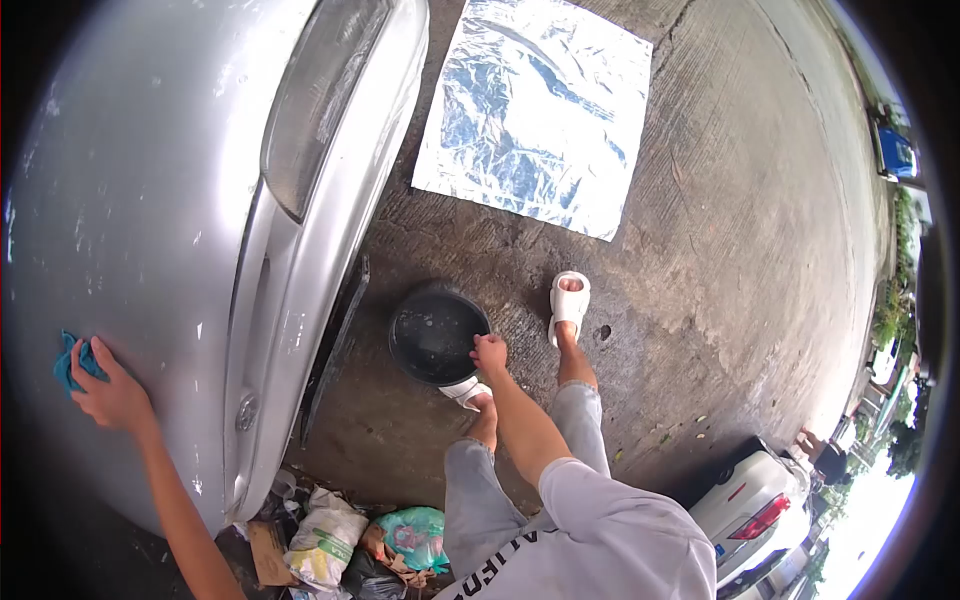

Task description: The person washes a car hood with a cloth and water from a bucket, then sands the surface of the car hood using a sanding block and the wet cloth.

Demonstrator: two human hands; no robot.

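Note:
My left hand is closed on a blue cloth, which rests against the silver car's hood at the left. Near the middle, my right hand grips the rim of a round black basin. The basin is beside the car's bumper, over one white slipper, and small light specks show inside it. My fingertips on the rim are partly hidden.
A shiny foil sheet lies on the concrete ground. Bags and rubbish are heaped below the bumper. My feet in white slippers stand near the basin. A white car is at the lower right, with a person beyond.

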